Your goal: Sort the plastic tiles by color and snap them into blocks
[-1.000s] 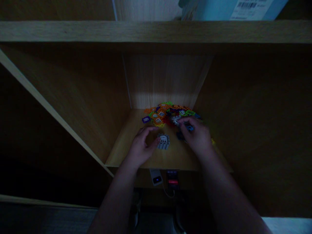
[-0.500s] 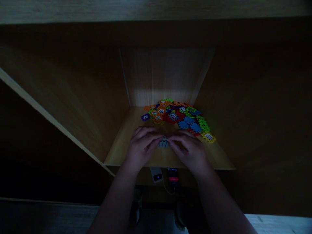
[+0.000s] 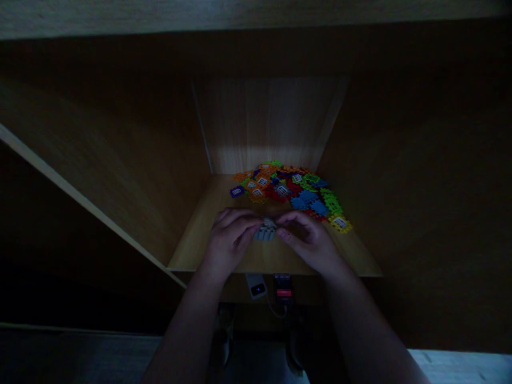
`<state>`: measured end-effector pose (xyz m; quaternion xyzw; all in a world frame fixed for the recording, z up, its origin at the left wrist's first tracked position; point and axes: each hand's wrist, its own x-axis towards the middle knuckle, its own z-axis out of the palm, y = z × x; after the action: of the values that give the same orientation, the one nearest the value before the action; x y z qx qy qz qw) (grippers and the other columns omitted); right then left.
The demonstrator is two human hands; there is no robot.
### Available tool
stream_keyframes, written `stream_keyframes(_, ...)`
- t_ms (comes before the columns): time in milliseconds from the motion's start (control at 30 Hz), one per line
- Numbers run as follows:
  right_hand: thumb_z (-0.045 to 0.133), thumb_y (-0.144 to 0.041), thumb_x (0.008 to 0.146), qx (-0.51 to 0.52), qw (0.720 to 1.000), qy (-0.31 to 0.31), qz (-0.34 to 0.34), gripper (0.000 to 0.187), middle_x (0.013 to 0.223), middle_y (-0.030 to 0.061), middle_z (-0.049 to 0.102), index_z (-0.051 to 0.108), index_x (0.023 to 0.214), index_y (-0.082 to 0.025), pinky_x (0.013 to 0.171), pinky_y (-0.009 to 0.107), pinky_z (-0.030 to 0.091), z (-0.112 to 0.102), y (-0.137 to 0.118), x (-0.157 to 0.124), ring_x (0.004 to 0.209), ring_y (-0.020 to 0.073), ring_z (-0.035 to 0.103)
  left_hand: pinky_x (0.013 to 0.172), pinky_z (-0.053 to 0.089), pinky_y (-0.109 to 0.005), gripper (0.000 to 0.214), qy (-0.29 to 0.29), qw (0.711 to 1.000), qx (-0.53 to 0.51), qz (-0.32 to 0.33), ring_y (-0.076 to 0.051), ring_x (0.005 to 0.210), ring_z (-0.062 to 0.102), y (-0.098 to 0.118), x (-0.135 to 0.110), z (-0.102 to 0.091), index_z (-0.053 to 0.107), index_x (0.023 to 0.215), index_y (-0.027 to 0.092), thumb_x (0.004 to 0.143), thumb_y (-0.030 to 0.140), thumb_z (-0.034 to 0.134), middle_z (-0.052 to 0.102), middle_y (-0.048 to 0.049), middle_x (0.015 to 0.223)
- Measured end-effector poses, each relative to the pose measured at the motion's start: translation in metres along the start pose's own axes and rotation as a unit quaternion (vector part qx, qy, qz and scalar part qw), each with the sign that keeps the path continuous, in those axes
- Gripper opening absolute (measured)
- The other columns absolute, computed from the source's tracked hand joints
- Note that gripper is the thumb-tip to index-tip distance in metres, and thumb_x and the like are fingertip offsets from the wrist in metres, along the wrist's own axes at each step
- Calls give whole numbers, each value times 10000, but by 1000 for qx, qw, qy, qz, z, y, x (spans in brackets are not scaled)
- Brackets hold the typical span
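A small grey toothed building piece (image 3: 265,230), perhaps several pressed together, is held over the front part of the wooden shelf. My left hand (image 3: 231,234) is closed on its left side, thumb and fingers pinching it. At the right edge of the piece is my right hand (image 3: 308,240), its thumb and index finger parted; whether a fingertip still touches the piece is unclear. Beyond both hands lies a pile of colourful interlocking building pieces, with blue pieces (image 3: 308,201), an orange piece (image 3: 257,193), a yellow window piece (image 3: 340,223) and a purple window piece (image 3: 237,191).
The shelf board (image 3: 196,250) sits in a dim wooden compartment with a left side wall (image 3: 160,160) and a back panel (image 3: 264,122). Below its front edge are a power bank (image 3: 256,286) and a phone (image 3: 284,289) with a white cable.
My right thumb and index finger have parted from their pinch at the grey piece, showing more of it. My left hand keeps its grip. The view has shifted slightly.
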<state>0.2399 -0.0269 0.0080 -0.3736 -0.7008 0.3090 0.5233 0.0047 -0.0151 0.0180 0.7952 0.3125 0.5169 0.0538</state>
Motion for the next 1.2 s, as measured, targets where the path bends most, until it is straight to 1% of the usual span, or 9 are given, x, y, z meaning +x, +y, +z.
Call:
stream_keyframes(100, 802, -416, 968, 2, 1000, -2, 5, 172, 1162, 29, 810, 737, 1071, -295, 993, 431, 602, 2, 0, 2, 1090, 234, 760, 961, 574, -451, 122, -8, 1000, 10, -11, -250, 1098, 725, 1, 0, 1, 763, 1132, 297, 1053, 233, 696, 795, -44, 1134)
stream_keyframes(200, 829, -405, 941, -19, 999, 26, 5, 187, 1118, 25, 805, 724, 1038, -285, 965, 415, 603, 3, 4, 2, 1050, 233, 758, 1079, 546, -472, 173, -35, 998, -23, -56, -266, 1249, 681, 1, 0, 0, 717, 1200, 279, 1059, 208, 647, 748, -68, 1274)
stream_keyframes(267, 836, -405, 934, -44, 998, 40, 9, 199, 1108, 23, 799, 715, 1037, -286, 960, 414, 597, 2, 8, 3, 1052, 238, 753, 1159, 515, -482, 270, -61, 990, -69, -108, -278, 1348, 640, -1, -1, -2, 656, 1307, 269, 1042, 221, 654, 697, -89, 1391)
stream_keyframes(333, 834, -414, 938, -74, 996, 39, 14, 209, 1141, 29, 797, 711, 1055, -291, 983, 433, 585, 2, 11, 3, 1089, 251, 748, 1208, 487, -491, 426, -87, 978, -107, -156, -295, 1408, 610, -6, -3, -3, 589, 1406, 269, 1001, 267, 719, 659, -104, 1465)
stream_keyframes(400, 833, -423, 939, -107, 994, 33, 14, 217, 1167, 33, 796, 714, 1069, -296, 1008, 459, 570, 2, 13, 4, 1117, 265, 744, 1253, 449, -508, 560, -114, 968, -130, -180, -313, 1462, 573, -11, -5, -3, 549, 1458, 273, 952, 298, 789, 627, -114, 1521)
stream_keyframes(500, 831, -418, 940, -143, 989, 21, 14, 215, 1167, 33, 800, 718, 1085, -305, 1020, 482, 561, 2, 12, 4, 1122, 278, 745, 1281, 419, -526, 638, -137, 962, -143, -189, -318, 1485, 554, -16, -7, 0, 539, 1476, 281, 915, 305, 841, 610, -116, 1551)
stream_keyframes(633, 823, -391, 947, -144, 990, 6, 10, 207, 1187, 31, 807, 711, 1103, -313, 1034, 490, 565, 2, 10, 4, 1135, 277, 749, 1264, 450, -521, 582, -124, 963, -150, -188, -302, 1441, 599, -17, -6, 3, 568, 1439, 282, 921, 274, 834, 648, -107, 1503)
stream_keyframes(800, 823, -376, 946, -142, 990, 7, 10, 215, 1199, 30, 804, 706, 1113, -310, 1039, 487, 569, 2, 11, 4, 1138, 272, 751, 1248, 472, -510, 568, -122, 963, -156, -182, -285, 1413, 625, -19, -6, 5, 573, 1435, 282, 930, 242, 828, 666, -102, 1483)
stream_keyframes(1200, 814, -378, 955, -166, 986, 3, -6, 221, 1211, 26, 803, 704, 1138, -321, 1047, 496, 570, 6, 9, 5, 1162, 278, 746, 1236, 486, -500, 546, -119, 964, -160, -178, -281, 1390, 644, -21, -6, 6, 590, 1422, 284, 933, 253, 831, 682, -101, 1464)
